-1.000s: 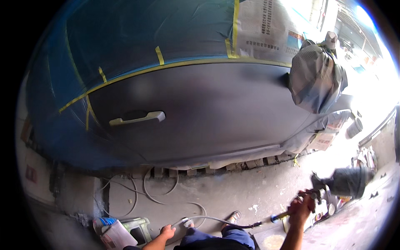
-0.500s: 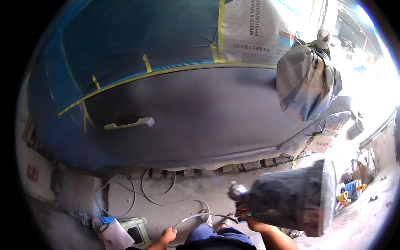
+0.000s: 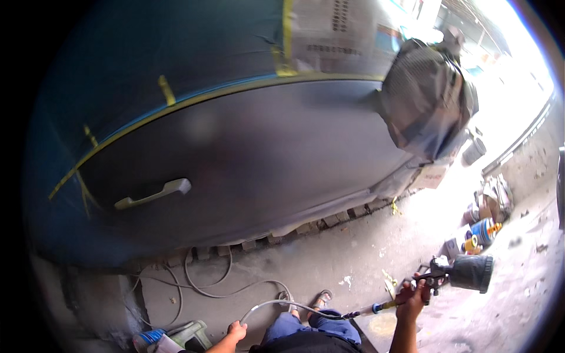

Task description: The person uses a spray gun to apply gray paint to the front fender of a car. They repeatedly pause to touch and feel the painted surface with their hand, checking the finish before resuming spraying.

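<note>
At the lower right, my right hand (image 3: 414,292) is wrapped round the grip of a spray gun (image 3: 434,276). The gun's dark paint cup (image 3: 472,273) points to the right. A grey air hose (image 3: 294,304) runs from the bottom of the grip, in front of my legs, to my left hand (image 3: 236,330), which is closed round it. Ahead stands a car door (image 3: 247,153) coated dull grey, with a pale handle (image 3: 154,193). Yellow tape (image 3: 194,97) and blue film (image 3: 159,47) cover the area above it. Both hands are apart from the door.
A side mirror wrapped in paper (image 3: 426,97) juts out at the right. The hose lies in loops on the concrete floor (image 3: 276,259). A green stool (image 3: 191,336) is at the lower left. Cans (image 3: 482,231) and rubbish stand along the right wall.
The spray gun in my right hand has moved away to the right and looks smaller. My view has shifted and tilted a little. My left hand keeps hold of the hose.
</note>
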{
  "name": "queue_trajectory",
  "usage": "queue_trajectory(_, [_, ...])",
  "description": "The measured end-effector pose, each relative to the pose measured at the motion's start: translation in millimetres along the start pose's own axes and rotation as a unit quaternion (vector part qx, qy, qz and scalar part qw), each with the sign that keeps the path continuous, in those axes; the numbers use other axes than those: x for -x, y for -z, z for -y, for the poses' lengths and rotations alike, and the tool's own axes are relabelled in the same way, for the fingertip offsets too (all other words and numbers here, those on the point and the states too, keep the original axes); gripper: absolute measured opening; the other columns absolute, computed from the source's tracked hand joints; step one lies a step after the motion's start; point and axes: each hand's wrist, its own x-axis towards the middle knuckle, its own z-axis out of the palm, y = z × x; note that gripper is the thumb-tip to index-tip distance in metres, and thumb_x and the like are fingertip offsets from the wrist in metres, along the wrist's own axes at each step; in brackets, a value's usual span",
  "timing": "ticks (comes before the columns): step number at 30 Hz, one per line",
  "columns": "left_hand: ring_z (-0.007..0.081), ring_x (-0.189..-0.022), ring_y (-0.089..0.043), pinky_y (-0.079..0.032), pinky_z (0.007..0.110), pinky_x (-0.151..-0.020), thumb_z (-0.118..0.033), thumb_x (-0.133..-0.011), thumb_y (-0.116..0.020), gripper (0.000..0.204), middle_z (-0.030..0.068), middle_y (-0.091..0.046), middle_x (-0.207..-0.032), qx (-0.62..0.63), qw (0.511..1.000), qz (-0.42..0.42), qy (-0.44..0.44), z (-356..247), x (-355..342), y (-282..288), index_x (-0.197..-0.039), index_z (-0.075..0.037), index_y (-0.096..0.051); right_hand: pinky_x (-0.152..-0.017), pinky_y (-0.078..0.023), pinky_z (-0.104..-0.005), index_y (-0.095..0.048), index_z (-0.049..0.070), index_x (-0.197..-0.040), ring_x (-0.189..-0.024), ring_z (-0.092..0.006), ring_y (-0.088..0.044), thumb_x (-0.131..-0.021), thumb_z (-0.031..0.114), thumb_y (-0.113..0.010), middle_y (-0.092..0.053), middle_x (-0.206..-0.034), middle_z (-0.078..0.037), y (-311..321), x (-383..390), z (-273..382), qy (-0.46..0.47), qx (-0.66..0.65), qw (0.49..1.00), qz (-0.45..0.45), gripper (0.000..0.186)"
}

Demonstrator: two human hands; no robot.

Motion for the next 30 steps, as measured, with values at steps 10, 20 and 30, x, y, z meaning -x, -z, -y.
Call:
queue_trajectory(10, [0.0276, -0.08, -0.067, -0.051, 0.039, -0.076, -0.031, -0.084, -0.06, 0.037, 0.0141, -0.069, -0.084, -0.119, 0.992, 0.009, -0.035, 5, 4, 18, -0.104, 0.0, -0.061, -0.063, -0.047, -0.0281, -0.063, 0.005, -0.104, -0.072, -0.0112, -0.058, -0.083, 0.013, -0.063, -0.064, -0.083, -0.002, -35, 13, -78, -0.029, 0.175, 0.86, 0.479, 0.023])
queue_trajectory(20, [0.031, -0.08, -0.066, -0.05, 0.042, -0.077, -0.037, -0.087, -0.058, 0.038, 0.0159, -0.067, -0.078, -0.089, 0.988, -0.052, -0.117, -124, 76, -47, -0.097, -0.001, -0.062, -0.039, -0.037, -0.0197, -0.053, 0.015, -0.107, -0.053, -0.004, -0.051, -0.095, 0.031, -0.054, -0.051, -0.067, 0.004, 35, -208, 20, 0.039, -0.083, 0.995, -0.029, 0.02])
queue_trajectory(30, [0.0421, -0.1, -0.058, -0.046, 0.048, -0.087, -0.039, -0.086, -0.056, 0.043, 0.0267, -0.062, -0.102, -0.122, 0.989, 0.071, -0.052, -226, 141, -75, -0.106, -0.002, -0.058, -0.072, -0.046, -0.0364, -0.06, 0.008, -0.092, -0.081, -0.0222, -0.056, -0.084, 0.013, -0.059, -0.059, -0.087, -0.008, 68, -169, -104, 0.121, 0.248, 0.873, 0.402, 0.011])
